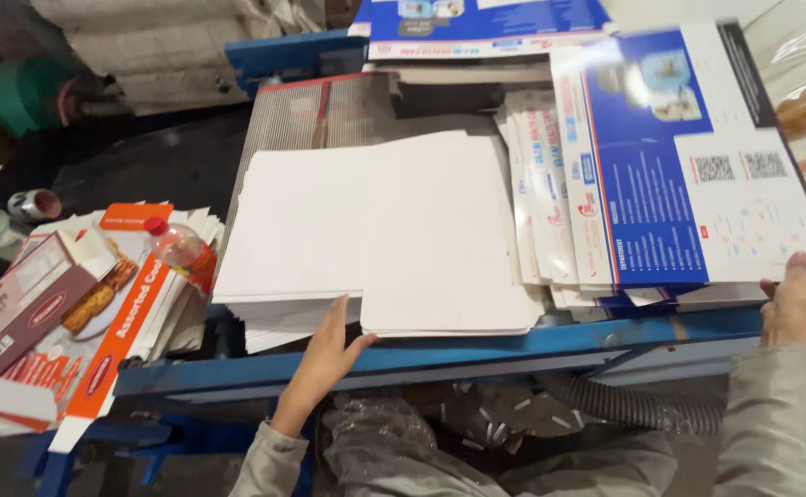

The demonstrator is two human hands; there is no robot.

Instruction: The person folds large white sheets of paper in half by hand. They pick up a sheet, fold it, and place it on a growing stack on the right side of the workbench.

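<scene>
**Both hands at the near edges of two card stacks**

My left hand [325,345] reaches up from my grey sleeve with the fingers straight and together and the thumb spread. It presses flat against the near edge of the stack of plain white cardboard sheets [375,230] and closes on nothing. My right hand [797,299] is at the near right corner of the large blue-and-white printed carton blank [688,156], thumb on top; the fingers are hidden underneath, so I seem to pinch that corner, though I cannot tell how firmly.

Both stacks rest on the blue metal machine table [477,354], whose front rail runs just beyond my wrists. A grey ribbed hose [624,405] hangs under that rail. The white stack fills the middle of the table. Just right of it, a fanned pile of printed blanks [546,193] lies on edge beneath the big blue blank.

To my left, lower down, orange-and-white flat carton blanks [118,340] are heaped, with a clear plastic bottle with a red cap [178,244] lying on top. At the far end, another blue printed sheet [477,28] lies across the table.
</scene>
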